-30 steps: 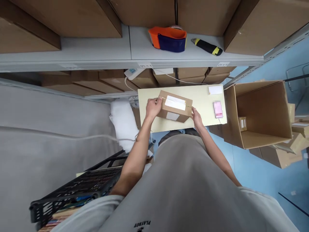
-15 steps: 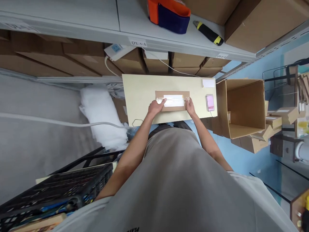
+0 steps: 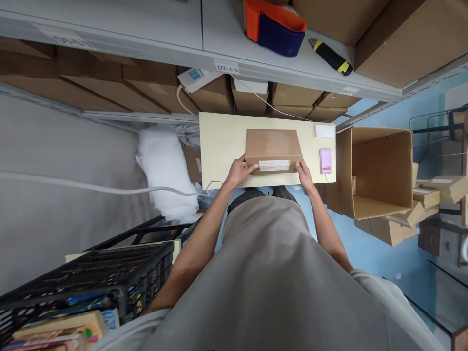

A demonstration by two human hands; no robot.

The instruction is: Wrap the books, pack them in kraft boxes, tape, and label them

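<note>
Between my two hands is a closed brown cardboard box point(image 3: 272, 142) over the pale yellow tabletop point(image 3: 223, 139). A white label point(image 3: 274, 165) shows on the box side that faces me. My left hand point(image 3: 240, 171) grips the box's near left corner, its thumb along the front beside the label. On the near right corner, my right hand point(image 3: 303, 174) holds with the fingers bent round the edge. Whether the box rests on the table or is tilted just above it, I cannot tell. A phone with a pinkish screen point(image 3: 325, 161) lies to the right of the box.
A large open carton point(image 3: 380, 170) stands right of the table, with smaller boxes point(image 3: 426, 197) behind it. Shelving point(image 3: 146, 56) runs along the far side, holding a tape dispenser point(image 3: 278, 31) and a utility knife point(image 3: 331, 56). White wrapping point(image 3: 166, 170) and a black crate point(image 3: 146, 273) are at left.
The box has tipped in my hands: its labelled face, which was upward, now faces me, and a plain brown face is on top. The whole view has shifted slightly.
</note>
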